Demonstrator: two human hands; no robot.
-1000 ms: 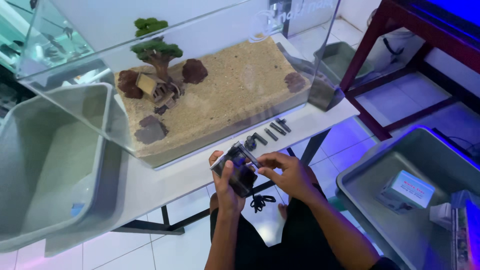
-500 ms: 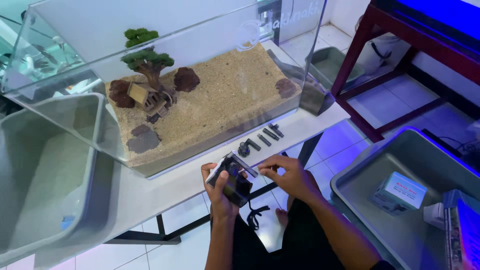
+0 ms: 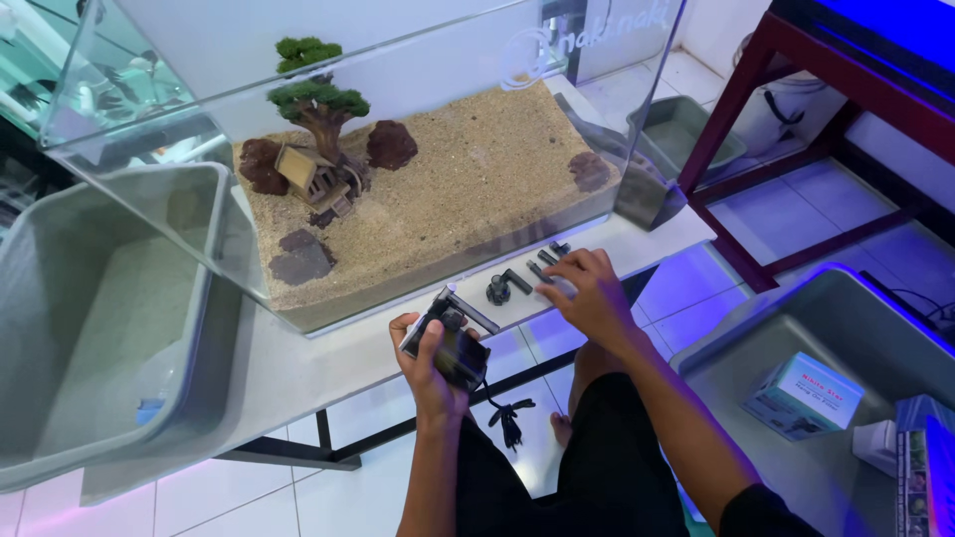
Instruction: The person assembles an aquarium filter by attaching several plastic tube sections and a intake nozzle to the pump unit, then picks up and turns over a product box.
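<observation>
My left hand (image 3: pixel 430 360) grips a small black pump-like device (image 3: pixel 453 343) above the front edge of the white table (image 3: pixel 298 363); its black cord (image 3: pixel 509 418) dangles below. My right hand (image 3: pixel 587 290) reaches over several small black fittings (image 3: pixel 517 281) lying on the table in front of the glass tank (image 3: pixel 398 149), fingers spread down on them. Whether it has hold of one is hidden. The tank holds sand, a bonsai-like tree (image 3: pixel 316 104), a little wooden house (image 3: pixel 303 174) and dark rocks (image 3: pixel 390 144).
A grey plastic tub (image 3: pixel 99 318) sits at the left on the table. Another grey tub (image 3: pixel 846 328) at the right holds a small box (image 3: pixel 804 395). A dark red metal stand (image 3: pixel 776 109) is at the upper right. White tiled floor lies below.
My right hand has left the device and moved right onto the small black fittings. My left hand still holds the device. The view has shifted slightly.
</observation>
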